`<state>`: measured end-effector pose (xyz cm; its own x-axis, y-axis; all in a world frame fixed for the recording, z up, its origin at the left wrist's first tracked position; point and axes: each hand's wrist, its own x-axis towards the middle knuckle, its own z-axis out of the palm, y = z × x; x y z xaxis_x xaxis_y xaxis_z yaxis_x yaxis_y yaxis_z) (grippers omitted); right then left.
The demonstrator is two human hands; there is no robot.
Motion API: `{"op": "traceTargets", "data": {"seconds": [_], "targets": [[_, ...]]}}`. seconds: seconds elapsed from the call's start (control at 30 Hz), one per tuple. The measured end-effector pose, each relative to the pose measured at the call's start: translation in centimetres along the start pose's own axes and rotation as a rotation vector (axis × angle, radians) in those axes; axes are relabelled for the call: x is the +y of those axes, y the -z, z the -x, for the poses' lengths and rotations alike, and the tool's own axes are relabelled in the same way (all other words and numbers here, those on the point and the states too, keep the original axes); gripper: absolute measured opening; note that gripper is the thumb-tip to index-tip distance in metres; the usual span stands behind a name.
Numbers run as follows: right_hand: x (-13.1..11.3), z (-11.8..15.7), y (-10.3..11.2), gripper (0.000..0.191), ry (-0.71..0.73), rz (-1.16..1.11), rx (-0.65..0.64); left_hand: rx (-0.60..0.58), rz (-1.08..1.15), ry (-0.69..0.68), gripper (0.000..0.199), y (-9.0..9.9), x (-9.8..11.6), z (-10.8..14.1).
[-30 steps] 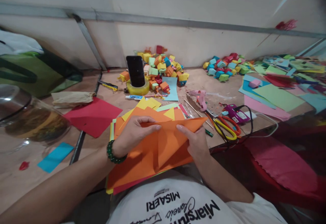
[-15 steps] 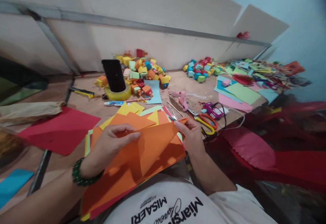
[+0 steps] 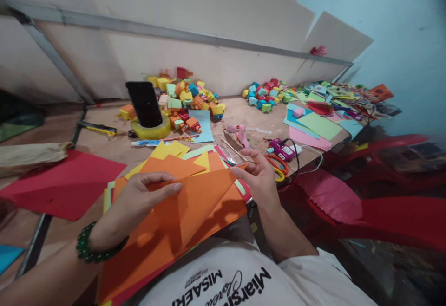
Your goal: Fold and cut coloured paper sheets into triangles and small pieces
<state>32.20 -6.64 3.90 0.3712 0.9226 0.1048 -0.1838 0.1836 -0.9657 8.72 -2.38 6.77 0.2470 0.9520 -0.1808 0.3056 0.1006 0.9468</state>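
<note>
A sheet of orange paper (image 3: pixel 204 199) is held up between my two hands, bent so that part of it stands off the stack below. My left hand (image 3: pixel 146 194) pinches its left side between thumb and fingers. At the upper right corner, my right hand (image 3: pixel 256 176) grips the sheet with thumb and index finger. Under it lies a stack of coloured paper (image 3: pixel 139 259), orange on top, with red and yellow edges showing. Cut yellow pieces (image 3: pixel 170 149) and a smaller orange piece (image 3: pixel 170 166) rest at the stack's far side.
Behind stand a phone (image 3: pixel 144 104) on a tape roll (image 3: pixel 151 127) and a heap of folded paper blocks (image 3: pixel 184 94). Rightward lie a pink glue gun (image 3: pixel 239 134), scissors (image 3: pixel 278 166) and a purple power adapter (image 3: pixel 282 149). Red paper (image 3: pixel 69 183) and a cutter (image 3: pixel 97 128) are at left.
The whole scene has shifted left in view as the camera turned. My right hand's fingers have lifted slightly; both hands keep hold of the orange paper.
</note>
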Motion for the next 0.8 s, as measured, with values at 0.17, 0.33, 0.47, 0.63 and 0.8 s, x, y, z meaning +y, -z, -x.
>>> {"op": "traceTargets", "data": {"seconds": [0.17, 0.33, 0.47, 0.63, 0.8], "targets": [[-0.4, 0.3, -0.1, 0.050, 0.036, 0.079, 0.008, -0.016, -0.010, 0.004, 0.040, 0.3, 0.0, -0.1], [-0.7, 0.4, 0.3, 0.053, 0.036, 0.135, -0.002, -0.057, -0.008, -0.004, 0.040, 0.6, -0.1, -0.3], [-1.0, 0.7, 0.4, 0.049, 0.042, 0.140, -0.014, -0.045, -0.083, -0.034, 0.039, 0.9, -0.4, -0.5], [-1.0, 0.8, 0.5, 0.051, 0.096, 0.207, 0.042, -0.037, -0.133, -0.042, 0.038, 1.2, -0.5, -0.6], [-0.9, 0.7, 0.7, 0.051, 0.129, 0.248, 0.059, -0.076, -0.136, -0.051, 0.037, 1.3, -0.9, -0.8]]}}
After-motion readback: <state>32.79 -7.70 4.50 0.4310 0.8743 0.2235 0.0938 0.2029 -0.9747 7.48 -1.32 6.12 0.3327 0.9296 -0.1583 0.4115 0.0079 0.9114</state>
